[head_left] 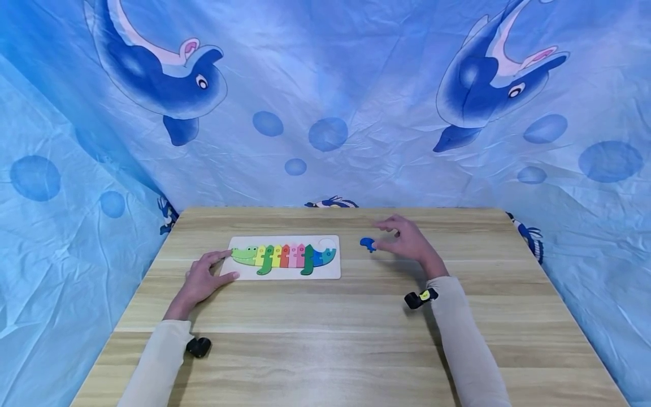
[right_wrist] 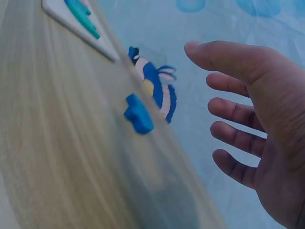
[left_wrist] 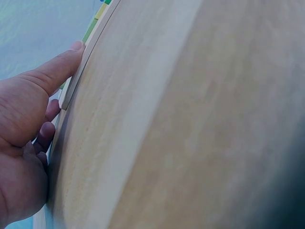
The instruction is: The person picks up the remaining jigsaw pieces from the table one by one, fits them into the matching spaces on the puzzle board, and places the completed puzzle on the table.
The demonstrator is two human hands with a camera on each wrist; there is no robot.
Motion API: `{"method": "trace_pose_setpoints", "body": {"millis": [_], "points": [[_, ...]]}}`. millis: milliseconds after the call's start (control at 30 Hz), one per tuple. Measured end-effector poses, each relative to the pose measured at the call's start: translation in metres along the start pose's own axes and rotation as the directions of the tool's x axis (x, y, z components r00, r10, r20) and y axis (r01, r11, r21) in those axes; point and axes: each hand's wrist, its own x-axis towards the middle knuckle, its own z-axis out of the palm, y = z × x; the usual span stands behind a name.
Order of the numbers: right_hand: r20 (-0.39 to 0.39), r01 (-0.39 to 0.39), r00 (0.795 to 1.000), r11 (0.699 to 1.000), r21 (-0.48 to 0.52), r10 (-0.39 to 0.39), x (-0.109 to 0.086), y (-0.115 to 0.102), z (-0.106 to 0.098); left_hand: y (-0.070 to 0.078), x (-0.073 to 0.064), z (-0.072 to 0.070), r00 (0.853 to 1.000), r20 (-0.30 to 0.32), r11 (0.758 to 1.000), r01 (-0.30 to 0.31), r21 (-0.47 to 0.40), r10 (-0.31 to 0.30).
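A wooden crocodile puzzle (head_left: 285,274) lies on the table, its pale board filled with coloured pieces from a green head (head_left: 245,256) to a blue tail. A pale bare patch shows above the tail end. My left hand (head_left: 202,278) rests at the board's left end, thumb and fingers spread; in the left wrist view the thumb (left_wrist: 62,69) touches the board's edge. A blue puzzle piece (head_left: 367,243) lies alone right of the board. Close beside it, my right hand (head_left: 404,240) is held with fingers apart; the right wrist view shows nothing between them.
The wood-grain table (head_left: 325,339) has its far edge against a blue cloth backdrop (head_left: 366,169) printed with dolphins and bubbles. Small black devices are strapped to both wrists, over light sleeves (head_left: 468,339).
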Motion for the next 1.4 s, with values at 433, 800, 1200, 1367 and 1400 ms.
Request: {"method": "trace_pose_setpoints", "body": {"millis": [433,800,1200,1367,1400], "points": [[0.037,-0.017,0.999,1.0,-0.019,0.018,0.006,0.019,0.014,-0.001,0.0,0.001,1.0,0.001,1.0,0.001,0.007,-0.001],[0.095,-0.107,0.989,0.994,-0.025,0.109,0.007,0.022,0.022,0.001,-0.001,0.0,1.0,0.011,1.0,0.006,0.012,-0.006],[0.099,-0.134,0.986,0.99,-0.033,0.137,0.008,0.029,0.026,0.003,-0.001,-0.001,1.0,0.011,1.0,-0.002,0.016,0.002],[0.099,-0.123,0.987,0.992,-0.012,0.124,0.01,0.032,0.027,0.004,0.0,-0.001,1.0,0.007,1.0,0.004,0.018,-0.004],[0.099,-0.121,0.988,0.993,-0.013,0.121,0.011,0.033,0.027,0.005,0.0,-0.001,1.0,0.007,1.0,0.005,0.018,-0.005]]}}
